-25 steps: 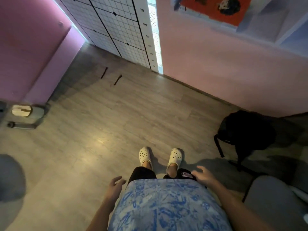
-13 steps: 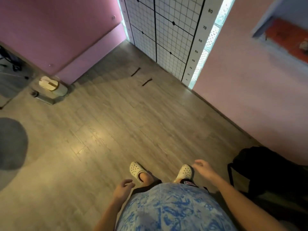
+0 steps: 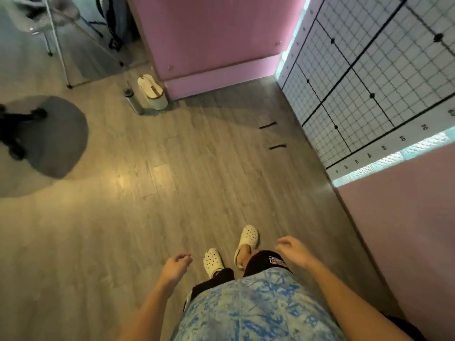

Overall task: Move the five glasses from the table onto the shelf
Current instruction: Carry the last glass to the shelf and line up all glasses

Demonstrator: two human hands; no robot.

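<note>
Left hand (image 3: 176, 264) and right hand (image 3: 293, 249), lower centre, hang loosely curled, holding nothing; the 5 glasses are not in view; presumably rigid, slick, fragile, so grip each around mid-wall.

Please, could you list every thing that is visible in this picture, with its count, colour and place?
floor: one, grey-brown wood, across the view
walls: two, pink, top centre and right
grid board: one, white with black lines, upper right
mat: one, grey, round, floor at left
bin: one, white, floor by the top wall
bottle: one, metal-grey, just left of the bin
strips: two, black, floor near the grid board
bag: one, dark, top
glasses: none in view
clogs: two, white, on the feet
shirt: one, blue patterned, bottom
left hand: empty, loosely curled
right hand: empty, loosely curled
</note>
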